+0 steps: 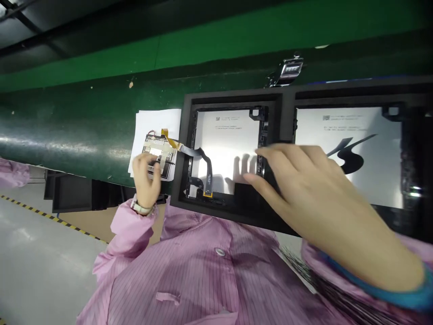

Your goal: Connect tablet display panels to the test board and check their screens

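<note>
My left hand (147, 180) rests at the near-left edge of a small circuit board (158, 151), thumb and fingers apart around its corner. The board lies on white paper (142, 124). From it an orange and grey flat cable (189, 150) runs right, over the frame edge, to a black flex strip (209, 174) on a silvery panel (223, 135). My right hand (294, 180) hovers above the panel's right edge, thumb and fingers apart with nothing between them, its shadow falling on the panel.
A black foam tray (287, 97) surrounds this panel and a second silvery panel (382, 162) on the right, which carries black curved shapes. Behind the tray a metal-cased object (290, 70) sits on the green table (101, 104). Black trays (72, 192) stand at lower left, near a pink sleeve (13, 173).
</note>
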`<action>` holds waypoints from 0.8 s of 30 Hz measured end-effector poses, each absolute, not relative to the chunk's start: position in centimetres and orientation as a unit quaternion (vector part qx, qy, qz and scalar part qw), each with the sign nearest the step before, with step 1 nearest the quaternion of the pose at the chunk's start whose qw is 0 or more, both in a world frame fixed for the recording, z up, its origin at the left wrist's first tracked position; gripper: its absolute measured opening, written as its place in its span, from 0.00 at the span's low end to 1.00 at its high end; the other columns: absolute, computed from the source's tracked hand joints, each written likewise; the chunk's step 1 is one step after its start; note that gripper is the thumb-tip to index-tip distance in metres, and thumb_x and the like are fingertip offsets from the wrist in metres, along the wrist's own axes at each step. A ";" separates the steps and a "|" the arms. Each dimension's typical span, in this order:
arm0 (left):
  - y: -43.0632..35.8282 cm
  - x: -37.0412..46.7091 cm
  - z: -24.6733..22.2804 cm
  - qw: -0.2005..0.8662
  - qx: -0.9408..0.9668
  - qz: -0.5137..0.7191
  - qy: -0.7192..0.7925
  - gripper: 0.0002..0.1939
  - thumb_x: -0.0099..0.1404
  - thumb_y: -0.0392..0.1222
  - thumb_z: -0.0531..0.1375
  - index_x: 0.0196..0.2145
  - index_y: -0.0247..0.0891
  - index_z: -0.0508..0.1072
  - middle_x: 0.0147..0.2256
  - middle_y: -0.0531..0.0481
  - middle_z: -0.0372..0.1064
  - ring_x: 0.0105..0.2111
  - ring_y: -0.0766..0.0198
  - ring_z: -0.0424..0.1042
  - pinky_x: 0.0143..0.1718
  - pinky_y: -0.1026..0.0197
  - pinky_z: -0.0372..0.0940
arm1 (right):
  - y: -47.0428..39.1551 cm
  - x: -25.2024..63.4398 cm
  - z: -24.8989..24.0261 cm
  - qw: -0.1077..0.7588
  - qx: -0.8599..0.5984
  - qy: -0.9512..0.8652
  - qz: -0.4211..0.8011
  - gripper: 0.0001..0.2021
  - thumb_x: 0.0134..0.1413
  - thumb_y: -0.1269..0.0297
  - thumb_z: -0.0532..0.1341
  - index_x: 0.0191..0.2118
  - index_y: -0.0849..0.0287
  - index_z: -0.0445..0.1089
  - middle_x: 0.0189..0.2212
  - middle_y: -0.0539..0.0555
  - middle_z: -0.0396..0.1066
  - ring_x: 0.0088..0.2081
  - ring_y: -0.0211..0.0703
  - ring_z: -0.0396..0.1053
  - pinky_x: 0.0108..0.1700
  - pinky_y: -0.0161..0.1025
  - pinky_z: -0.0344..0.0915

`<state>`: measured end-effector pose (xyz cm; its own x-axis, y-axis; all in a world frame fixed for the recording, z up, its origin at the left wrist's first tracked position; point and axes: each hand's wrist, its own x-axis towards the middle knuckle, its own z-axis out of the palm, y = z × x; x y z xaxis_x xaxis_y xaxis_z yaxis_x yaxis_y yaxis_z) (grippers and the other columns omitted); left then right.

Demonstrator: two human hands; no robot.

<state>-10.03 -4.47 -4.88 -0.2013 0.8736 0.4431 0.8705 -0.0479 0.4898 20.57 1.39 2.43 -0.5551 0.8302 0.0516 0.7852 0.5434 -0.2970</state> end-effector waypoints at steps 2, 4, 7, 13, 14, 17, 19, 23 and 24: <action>-6.1 -9.7 -5.8 0.005 0.675 0.255 0.692 0.15 0.74 0.43 0.54 0.54 0.40 0.71 0.53 0.36 0.65 0.54 0.48 0.67 0.56 0.43 0.66 | -0.1 21.7 1.4 0.074 -0.497 -0.859 0.094 0.31 0.71 0.49 0.43 0.58 0.72 0.67 0.49 0.75 0.70 0.47 0.70 0.65 0.45 0.62 0.66; -6.9 -9.4 -6.5 0.006 0.692 0.198 0.695 0.19 0.74 0.41 0.53 0.58 0.39 0.72 0.57 0.32 0.62 0.55 0.45 0.66 0.56 0.40 0.65 | -1.2 22.1 -0.1 0.073 -0.529 -0.843 0.070 0.32 0.71 0.49 0.43 0.59 0.73 0.67 0.49 0.76 0.70 0.49 0.72 0.64 0.45 0.62 0.66; -7.2 -9.4 -7.1 -0.008 0.695 0.168 0.699 0.21 0.75 0.39 0.51 0.60 0.39 0.73 0.59 0.31 0.62 0.56 0.43 0.65 0.56 0.39 0.64 | -2.1 21.7 -1.9 0.079 -0.549 -0.831 0.050 0.31 0.71 0.49 0.44 0.56 0.73 0.69 0.51 0.76 0.69 0.50 0.72 0.64 0.46 0.62 0.66; -7.2 -9.6 -7.4 -0.025 0.714 0.158 0.682 0.23 0.74 0.37 0.50 0.63 0.40 0.73 0.60 0.30 0.62 0.58 0.42 0.65 0.58 0.39 0.64 | -2.4 20.8 -2.5 0.075 -0.577 -0.812 0.041 0.29 0.70 0.48 0.47 0.54 0.72 0.70 0.52 0.75 0.69 0.53 0.71 0.64 0.47 0.59 0.67; -7.2 -9.7 -7.4 -0.024 0.716 0.156 0.680 0.24 0.74 0.37 0.50 0.63 0.40 0.73 0.60 0.30 0.62 0.58 0.41 0.65 0.58 0.38 0.64 | -2.4 20.6 -2.5 0.073 -0.583 -0.808 0.036 0.29 0.70 0.47 0.48 0.54 0.71 0.70 0.52 0.75 0.68 0.53 0.72 0.64 0.47 0.59 0.67; -7.1 -10.1 -7.3 -0.026 0.716 0.155 0.680 0.24 0.74 0.37 0.50 0.64 0.42 0.72 0.60 0.31 0.63 0.58 0.41 0.66 0.58 0.37 0.65 | -2.5 19.9 -2.7 0.071 -0.596 -0.800 0.020 0.30 0.69 0.46 0.49 0.55 0.72 0.68 0.54 0.77 0.67 0.55 0.72 0.64 0.49 0.60 0.65; -7.0 -10.2 -6.8 -0.022 0.714 0.168 0.679 0.22 0.75 0.39 0.51 0.63 0.43 0.73 0.59 0.33 0.64 0.58 0.42 0.67 0.57 0.38 0.66 | -2.4 19.5 -3.0 0.073 -0.599 -0.797 0.009 0.30 0.69 0.45 0.49 0.54 0.72 0.68 0.54 0.78 0.67 0.55 0.72 0.63 0.49 0.60 0.64; -7.5 -8.3 -4.7 -0.003 0.685 0.285 0.671 0.20 0.76 0.39 0.52 0.61 0.45 0.72 0.57 0.37 0.66 0.56 0.50 0.71 0.56 0.44 0.71 | -2.2 19.1 -3.7 0.093 -0.606 -0.790 -0.009 0.28 0.70 0.47 0.50 0.52 0.73 0.69 0.53 0.78 0.68 0.54 0.70 0.62 0.50 0.59 0.63; -7.8 -7.4 -4.1 0.003 0.686 0.310 0.659 0.20 0.76 0.38 0.52 0.61 0.45 0.72 0.57 0.38 0.67 0.56 0.52 0.72 0.56 0.46 0.72 | -2.2 19.1 -3.8 0.102 -0.611 -0.785 -0.008 0.27 0.70 0.49 0.50 0.51 0.73 0.69 0.53 0.77 0.68 0.54 0.70 0.61 0.50 0.59 0.63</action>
<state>-7.42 -7.84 -4.11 -0.0601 0.9047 0.4218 0.9012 -0.1325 0.4127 19.05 -2.16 -3.80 -0.2331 0.9576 0.1691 0.9608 0.2536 -0.1116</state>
